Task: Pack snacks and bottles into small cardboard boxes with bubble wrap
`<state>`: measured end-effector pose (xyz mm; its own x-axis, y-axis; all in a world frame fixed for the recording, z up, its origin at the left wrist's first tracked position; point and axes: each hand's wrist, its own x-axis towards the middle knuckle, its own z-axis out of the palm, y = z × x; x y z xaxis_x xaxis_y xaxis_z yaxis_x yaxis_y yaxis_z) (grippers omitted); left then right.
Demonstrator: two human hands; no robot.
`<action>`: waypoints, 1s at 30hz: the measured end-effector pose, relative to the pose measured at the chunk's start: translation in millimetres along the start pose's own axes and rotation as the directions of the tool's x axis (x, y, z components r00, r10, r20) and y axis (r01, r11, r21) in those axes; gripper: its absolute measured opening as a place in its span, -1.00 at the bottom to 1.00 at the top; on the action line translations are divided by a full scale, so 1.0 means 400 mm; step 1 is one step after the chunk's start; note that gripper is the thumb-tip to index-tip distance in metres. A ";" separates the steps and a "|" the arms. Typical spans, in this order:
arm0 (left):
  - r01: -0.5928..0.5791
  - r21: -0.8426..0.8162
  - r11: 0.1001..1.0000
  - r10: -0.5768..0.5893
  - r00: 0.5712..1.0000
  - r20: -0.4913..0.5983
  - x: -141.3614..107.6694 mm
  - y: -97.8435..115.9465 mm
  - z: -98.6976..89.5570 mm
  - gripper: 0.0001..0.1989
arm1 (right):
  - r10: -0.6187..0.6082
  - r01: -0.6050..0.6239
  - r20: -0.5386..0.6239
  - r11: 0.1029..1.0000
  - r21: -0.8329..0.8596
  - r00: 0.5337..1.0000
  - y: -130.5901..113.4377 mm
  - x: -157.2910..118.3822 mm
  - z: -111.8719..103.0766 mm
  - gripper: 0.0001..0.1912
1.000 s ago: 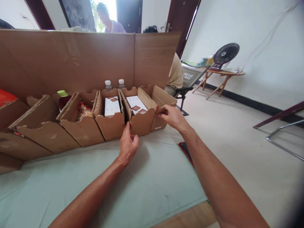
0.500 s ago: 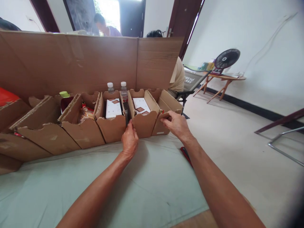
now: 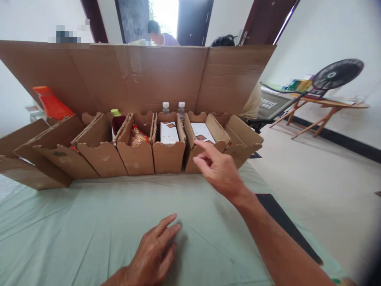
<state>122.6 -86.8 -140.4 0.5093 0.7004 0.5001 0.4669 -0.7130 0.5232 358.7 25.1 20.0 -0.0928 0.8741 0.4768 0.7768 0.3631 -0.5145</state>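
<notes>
A row of cardboard bins (image 3: 169, 159) stands along the far side of a cloth-covered table. In front of the bin (image 3: 193, 161) with a white box (image 3: 203, 131) is my right hand (image 3: 218, 165), its index finger stretched toward the front left corner and the thumb apart below. Whether the fingertip touches the cardboard I cannot tell. Low over the pale green cloth (image 3: 98, 222) my left hand (image 3: 156, 248) is open, fingers spread and holding nothing. Another white box (image 3: 169, 133) sits one bin to the left, with two capped bottles (image 3: 165, 107) behind.
Further left are a red-brown snack packet (image 3: 139, 137), a green-capped bottle (image 3: 115, 117) and an orange bottle (image 3: 55, 104). A tall cardboard panel (image 3: 166, 75) rises behind. A dark flat object (image 3: 285, 226) lies at the table's right edge. People, a chair (image 3: 272, 105) and a fan (image 3: 337, 74) are beyond.
My left hand has left the gap between bins and drawn back over the cloth. My right hand has moved from the end bin to the neighbouring one. The view has swung left.
</notes>
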 end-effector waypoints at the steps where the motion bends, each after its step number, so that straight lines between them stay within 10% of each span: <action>1: 0.002 -0.006 1.000 -0.003 0.999 -0.052 -0.029 0.000 -0.008 -0.49 | 0.012 -0.010 0.057 0.999 -0.050 0.998 -0.026 0.030 0.026 -0.43; 9: 0.101 -0.185 0.978 -0.148 0.953 -0.264 -0.047 0.007 -0.007 -0.62 | 0.093 -0.066 0.146 0.982 -0.176 0.985 -0.087 0.124 0.091 -0.85; 17: 0.281 -0.311 0.908 -0.392 0.833 -0.390 -0.068 0.009 -0.132 -0.55 | -0.089 0.092 0.082 0.995 -0.031 0.993 -0.169 -0.307 -0.136 -0.89; 21: 0.347 -0.381 0.857 -0.473 0.822 -0.316 -0.055 0.008 -0.207 -0.36 | 0.174 -0.177 -0.102 0.984 -0.027 0.980 -0.127 -0.495 -0.208 -0.77; 25: 0.329 -0.489 0.808 -0.474 0.855 -0.208 -0.007 0.001 -0.209 -0.13 | 0.489 -0.457 -0.226 0.871 0.180 0.843 -0.068 -0.626 -0.175 -0.19; 30: 0.359 -0.558 0.748 -0.452 0.892 -0.032 0.014 0.000 -0.157 -0.24 | 0.460 -0.461 0.035 0.879 0.124 0.887 -0.069 -0.655 -0.065 -0.32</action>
<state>80.1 -80.9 -94.2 0.2200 0.9476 0.2317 0.1286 -0.2637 0.9560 378.0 -222.4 -72.3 0.2532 0.9539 0.1612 0.6483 -0.0436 -0.7601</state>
